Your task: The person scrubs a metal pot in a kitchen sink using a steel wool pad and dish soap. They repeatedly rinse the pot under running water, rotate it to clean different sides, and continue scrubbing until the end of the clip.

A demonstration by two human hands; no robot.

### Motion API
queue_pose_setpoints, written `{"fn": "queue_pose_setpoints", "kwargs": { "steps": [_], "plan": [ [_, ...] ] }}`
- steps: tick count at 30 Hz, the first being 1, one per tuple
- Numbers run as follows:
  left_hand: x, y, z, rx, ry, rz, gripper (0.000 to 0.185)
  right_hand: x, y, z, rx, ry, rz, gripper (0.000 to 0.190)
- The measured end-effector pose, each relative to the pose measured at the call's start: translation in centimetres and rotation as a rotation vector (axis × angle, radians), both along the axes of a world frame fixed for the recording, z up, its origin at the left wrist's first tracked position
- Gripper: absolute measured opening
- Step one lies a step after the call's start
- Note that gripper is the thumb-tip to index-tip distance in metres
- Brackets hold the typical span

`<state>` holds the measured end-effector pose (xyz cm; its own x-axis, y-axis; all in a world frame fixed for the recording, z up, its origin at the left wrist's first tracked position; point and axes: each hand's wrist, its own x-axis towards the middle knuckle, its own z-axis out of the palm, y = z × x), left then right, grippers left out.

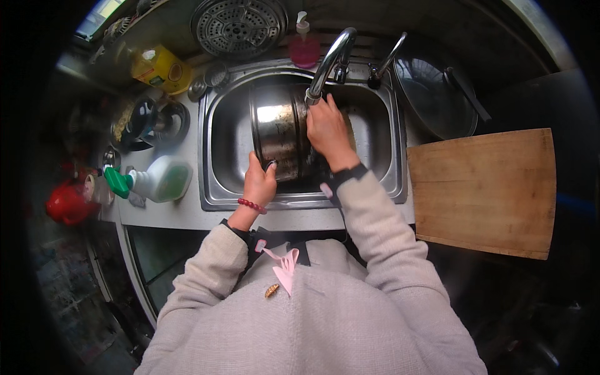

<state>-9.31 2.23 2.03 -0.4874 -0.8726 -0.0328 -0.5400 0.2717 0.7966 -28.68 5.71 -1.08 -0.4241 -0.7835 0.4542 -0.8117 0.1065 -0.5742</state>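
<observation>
A stainless steel pot (pixel 277 138) lies tipped on its side in the sink (pixel 375 154), with dark stains on its metal. My left hand (pixel 259 180) grips the pot's near side, its thumb over a small dark handle. Just below the spout of the chrome faucet (pixel 329 56), my right hand (pixel 329 130) rests against the pot's darker right part. Its fingertips are partly hidden, and whether it holds something cannot be made out. I see no clear stream of water.
Left of the sink lies a spray bottle (pixel 164 180) with a green trigger. A yellow container (pixel 164 70), a pink soap dispenser (pixel 303 49) and a perforated steamer plate (pixel 239 28) stand behind. On the right are a glass lid (pixel 431 98) and a wooden cutting board (pixel 483 192).
</observation>
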Motion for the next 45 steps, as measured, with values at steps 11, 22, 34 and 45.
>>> {"fn": "queue_pose_setpoints", "kwargs": {
  "steps": [11,22,34,45],
  "plan": [
    [-0.1,-0.3,-0.1,0.014,-0.014,-0.002,0.031,-0.8,-0.8,0.4,0.172,-0.031,0.042,0.040],
    [0.0,-0.2,-0.2,0.003,-0.003,-0.007,0.029,-0.7,-0.5,4.0,0.238,0.054,0.014,0.036],
    [0.1,-0.3,-0.5,0.019,0.016,-0.024,0.033,-0.2,0.3,0.0,0.003,0.036,0.049,0.038],
    [0.1,-0.3,-0.5,0.019,0.025,-0.020,0.030,1.3,2.4,-0.4,0.015,0.045,0.006,0.029]
  ]
}}
